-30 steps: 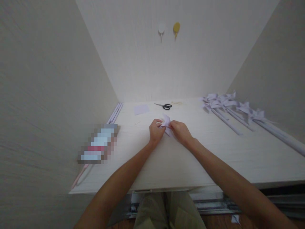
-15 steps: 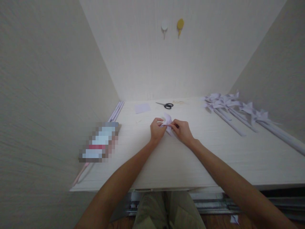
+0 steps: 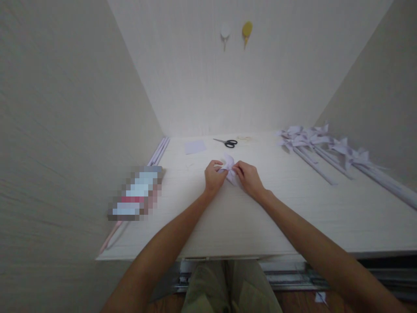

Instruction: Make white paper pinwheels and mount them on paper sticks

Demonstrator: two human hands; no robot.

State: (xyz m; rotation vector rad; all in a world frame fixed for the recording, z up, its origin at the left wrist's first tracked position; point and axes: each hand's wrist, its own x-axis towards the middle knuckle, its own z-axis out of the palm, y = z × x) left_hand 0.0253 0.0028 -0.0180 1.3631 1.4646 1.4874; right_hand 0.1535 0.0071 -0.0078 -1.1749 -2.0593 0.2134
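A pale lilac paper pinwheel [image 3: 229, 161] is held just above the middle of the white table, its blades folded inward. My left hand [image 3: 215, 177] is closed on its left side, with thumb and fingers gripping the paper. From the right, my right hand [image 3: 248, 175] pinches near the pinwheel's centre. Whatever lies between those fingertips is too small to make out. Beyond my hands lie black-handled scissors [image 3: 230, 143] and a flat lilac paper square [image 3: 195, 147].
Several finished-looking pinwheels [image 3: 302, 140] on rolled paper sticks [image 3: 316, 165] lie at the right. Rolled paper sticks [image 3: 159, 151] rest at the far left, behind a pixelated object [image 3: 138, 191]. Thin pale strips [image 3: 244, 139] lie near the back wall, where two hooks [image 3: 246, 30] hang.
My right fingertips have shifted slightly at the pinwheel's centre. The left hand keeps its grip, and the view has tilted a little.
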